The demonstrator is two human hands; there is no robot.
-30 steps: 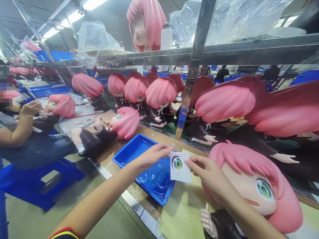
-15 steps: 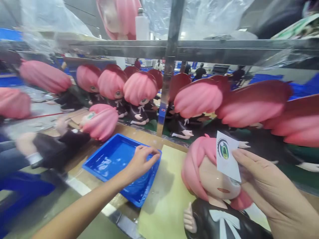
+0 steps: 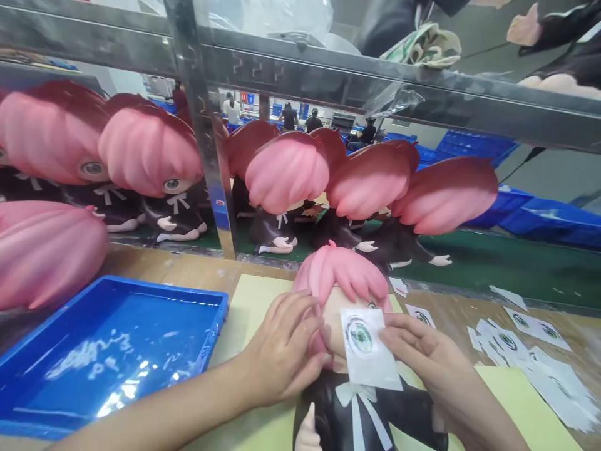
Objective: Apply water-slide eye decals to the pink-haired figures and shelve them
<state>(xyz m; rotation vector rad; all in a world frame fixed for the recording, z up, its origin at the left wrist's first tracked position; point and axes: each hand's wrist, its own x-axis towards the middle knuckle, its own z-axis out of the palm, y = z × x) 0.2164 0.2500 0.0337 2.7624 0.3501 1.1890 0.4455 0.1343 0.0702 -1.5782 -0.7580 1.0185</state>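
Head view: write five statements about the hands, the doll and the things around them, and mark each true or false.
1. The right hand holds an eye decal sheet against the doll's face. True.
2. The left hand rests in the blue tray. False: it cups the side of the doll's head.
3. The doll has pink hair. True.
4. The blue tray lies to the right of the doll. False: it lies to its left.
5. More decal sheets lie on the bench at right. True.
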